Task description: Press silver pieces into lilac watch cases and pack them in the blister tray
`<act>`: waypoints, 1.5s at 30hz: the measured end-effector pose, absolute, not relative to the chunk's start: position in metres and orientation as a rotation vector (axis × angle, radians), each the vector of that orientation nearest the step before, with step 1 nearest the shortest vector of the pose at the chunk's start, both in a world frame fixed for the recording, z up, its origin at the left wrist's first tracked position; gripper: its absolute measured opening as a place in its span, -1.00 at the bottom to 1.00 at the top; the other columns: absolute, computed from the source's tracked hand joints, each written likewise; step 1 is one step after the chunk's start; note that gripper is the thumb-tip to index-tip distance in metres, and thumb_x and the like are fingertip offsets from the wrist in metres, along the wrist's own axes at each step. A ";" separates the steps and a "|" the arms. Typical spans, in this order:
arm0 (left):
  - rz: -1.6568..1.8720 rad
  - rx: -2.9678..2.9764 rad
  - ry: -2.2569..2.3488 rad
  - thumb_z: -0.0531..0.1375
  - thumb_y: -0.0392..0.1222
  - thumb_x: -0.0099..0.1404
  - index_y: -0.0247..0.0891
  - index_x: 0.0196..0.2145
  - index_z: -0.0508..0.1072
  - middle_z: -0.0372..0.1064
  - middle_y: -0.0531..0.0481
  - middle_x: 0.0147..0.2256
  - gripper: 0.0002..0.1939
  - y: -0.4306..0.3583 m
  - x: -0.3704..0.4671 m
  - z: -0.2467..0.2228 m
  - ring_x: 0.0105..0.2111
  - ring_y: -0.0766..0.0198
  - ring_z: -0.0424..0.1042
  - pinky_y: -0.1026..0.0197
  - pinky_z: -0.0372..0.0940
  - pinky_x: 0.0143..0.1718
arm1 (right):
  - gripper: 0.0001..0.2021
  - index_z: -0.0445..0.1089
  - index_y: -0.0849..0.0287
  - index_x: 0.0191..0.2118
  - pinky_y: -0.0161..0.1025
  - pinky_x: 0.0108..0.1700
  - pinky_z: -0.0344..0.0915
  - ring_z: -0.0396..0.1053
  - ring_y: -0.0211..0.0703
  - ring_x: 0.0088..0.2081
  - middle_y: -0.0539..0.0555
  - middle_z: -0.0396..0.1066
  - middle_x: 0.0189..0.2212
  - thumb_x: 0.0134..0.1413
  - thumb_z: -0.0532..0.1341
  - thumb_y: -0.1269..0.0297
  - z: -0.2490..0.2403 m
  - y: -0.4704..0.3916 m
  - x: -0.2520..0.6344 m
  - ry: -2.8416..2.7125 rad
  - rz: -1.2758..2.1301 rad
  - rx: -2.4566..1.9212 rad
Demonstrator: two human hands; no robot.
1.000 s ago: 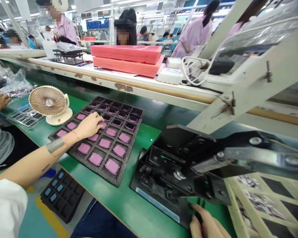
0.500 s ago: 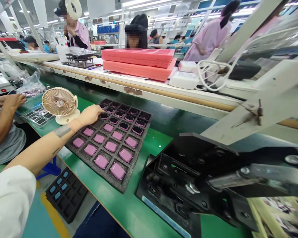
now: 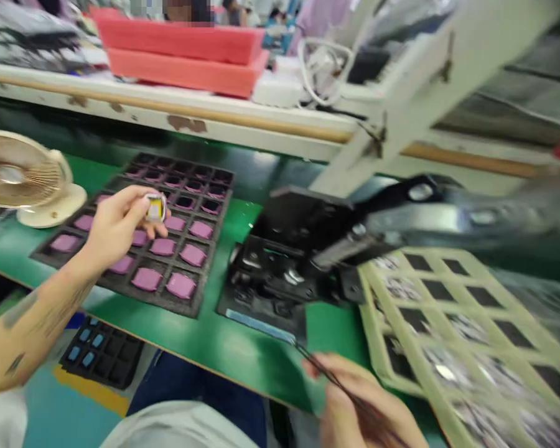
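Note:
My left hand [image 3: 121, 221] pinches a small watch-case-like part [image 3: 156, 209], its open side with a yellow and silver inside facing me. It is held above a dark foam tray [image 3: 200, 305], whose pockets hold pink parts [image 3: 181, 285] in the near rows and dark-faced ones [image 3: 211, 206] in the far rows. At the lower right, blurred by motion, my right hand [image 3: 354, 398] is closed around dark tweezers [image 3: 329, 374]. Their tips point toward the front edge of a black lever-operated press fixture [image 3: 261, 280], though I cannot tell whether they touch it.
A beige desk fan [image 3: 51, 205] stands at the left. Stacked cream trays [image 3: 429, 348] with small bagged pieces lie at the right. Red foam blocks [image 3: 182, 62] rest on the shelf behind. Below the table edge is a black tray [image 3: 116, 361] with blue parts.
My left hand has lifted away from the foam tray's far left pockets with the small part in it. My right hand with tweezers has come into view. The view has turned right and down.

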State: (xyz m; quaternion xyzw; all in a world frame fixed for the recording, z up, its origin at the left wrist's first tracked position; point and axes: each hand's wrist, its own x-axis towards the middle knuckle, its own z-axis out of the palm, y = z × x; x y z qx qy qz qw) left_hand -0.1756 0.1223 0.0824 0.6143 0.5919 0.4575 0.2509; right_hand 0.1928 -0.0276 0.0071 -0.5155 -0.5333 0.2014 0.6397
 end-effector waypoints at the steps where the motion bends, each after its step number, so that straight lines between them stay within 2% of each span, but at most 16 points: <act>1: 1.282 1.517 1.395 0.17 0.04 0.64 -0.28 0.19 0.50 0.68 -0.20 -0.19 -0.62 0.098 -0.150 0.078 -0.42 0.10 0.67 0.14 0.52 -0.41 | -0.94 0.58 0.05 -0.18 -0.04 -0.31 0.74 0.71 0.06 -0.24 0.13 0.69 -0.24 0.31 0.45 0.31 0.009 -0.026 0.183 -1.136 0.490 -1.108; 2: 1.264 1.372 1.230 0.25 0.06 0.60 -0.26 0.18 0.53 0.67 -0.17 -0.25 -0.61 0.075 -0.126 0.073 -0.48 0.13 0.64 0.18 0.49 -0.48 | -0.96 0.56 0.08 -0.17 -0.07 -0.29 0.74 0.70 0.00 -0.26 0.13 0.69 -0.23 0.35 0.42 0.34 0.010 -0.022 0.175 -1.083 0.513 -1.063; 5: 1.070 1.013 0.928 0.30 0.10 0.58 -0.25 0.15 0.58 0.67 -0.16 -0.29 -0.60 0.023 -0.060 0.048 -0.52 0.13 0.64 0.22 0.46 -0.55 | -0.97 0.54 0.10 -0.09 -0.14 -0.27 0.72 0.68 -0.10 -0.31 0.12 0.68 -0.21 0.42 0.37 0.35 0.006 -0.014 0.158 -1.020 0.535 -1.033; 10: 1.020 0.946 0.933 0.41 0.05 0.49 -0.22 0.22 0.56 0.65 -0.12 -0.22 -0.53 0.004 -0.003 0.000 -0.37 0.17 0.66 0.25 0.51 -0.42 | -0.89 0.57 0.10 -0.02 -0.09 -0.17 0.74 0.71 -0.05 -0.19 0.15 0.70 -0.14 0.42 0.35 0.41 -0.006 -0.022 0.152 -1.128 0.527 -1.093; 14: 1.007 1.110 1.051 0.29 -0.01 0.59 -0.19 0.29 0.54 0.64 -0.07 -0.25 -0.58 -0.001 -0.002 -0.012 -0.33 0.20 0.65 0.26 0.51 -0.34 | -0.81 0.61 0.06 -0.03 -0.01 -0.06 0.74 0.69 -0.01 -0.06 0.14 0.70 -0.12 0.39 0.34 0.50 -0.017 -0.028 0.152 -1.225 0.561 -1.063; 22: 0.983 1.229 1.093 0.25 -0.06 0.62 -0.21 0.31 0.53 0.65 -0.05 -0.27 -0.60 -0.004 -0.006 -0.011 -0.34 0.21 0.65 0.25 0.53 -0.28 | -0.78 0.60 0.06 -0.02 -0.01 0.02 0.70 0.67 -0.06 -0.05 0.13 0.69 -0.12 0.39 0.34 0.53 -0.020 -0.027 0.155 -1.225 0.616 -1.067; 28: 0.978 1.293 1.058 0.23 -0.08 0.64 -0.22 0.33 0.54 0.62 -0.02 -0.31 -0.59 -0.004 -0.009 -0.012 -0.36 0.26 0.60 0.29 0.49 -0.30 | -0.84 0.57 0.07 -0.02 -0.13 -0.10 0.72 0.70 -0.09 -0.11 0.10 0.67 -0.12 0.43 0.32 0.48 -0.018 -0.023 0.158 -1.156 0.792 -1.033; 32: 0.995 1.282 1.066 0.24 -0.12 0.63 -0.24 0.36 0.52 0.60 0.03 -0.35 -0.57 -0.003 -0.009 -0.012 -0.38 0.30 0.58 0.32 0.48 -0.29 | -0.82 0.58 0.08 -0.02 -0.10 -0.11 0.72 0.69 -0.06 -0.09 0.11 0.68 -0.13 0.40 0.34 0.50 -0.020 -0.024 0.157 -1.182 0.672 -1.029; 37: 1.006 1.368 1.093 0.23 -0.18 0.62 -0.24 0.38 0.52 0.61 0.02 -0.34 -0.56 -0.004 -0.009 -0.010 -0.39 0.32 0.58 0.34 0.46 -0.28 | -0.75 0.59 0.08 0.00 0.03 0.04 0.66 0.67 -0.04 -0.07 0.11 0.69 -0.12 0.36 0.33 0.56 -0.019 -0.023 0.154 -1.279 0.509 -1.039; 40: 1.024 1.403 1.100 0.23 -0.20 0.62 -0.27 0.38 0.52 0.63 0.00 -0.31 -0.55 -0.004 -0.010 -0.009 -0.37 0.32 0.58 0.33 0.47 -0.23 | -0.75 0.58 0.08 0.00 0.01 0.04 0.64 0.67 -0.05 -0.07 0.10 0.69 -0.12 0.36 0.32 0.57 -0.019 -0.023 0.154 -1.282 0.527 -1.033; 45: 1.031 1.433 1.110 0.22 -0.20 0.61 -0.30 0.40 0.51 0.62 0.00 -0.33 -0.53 -0.004 -0.010 -0.010 -0.39 0.31 0.56 0.32 0.45 -0.26 | -0.76 0.58 0.09 0.00 -0.03 0.03 0.62 0.66 -0.06 -0.07 0.10 0.69 -0.12 0.37 0.31 0.57 -0.018 -0.022 0.155 -1.264 0.547 -1.025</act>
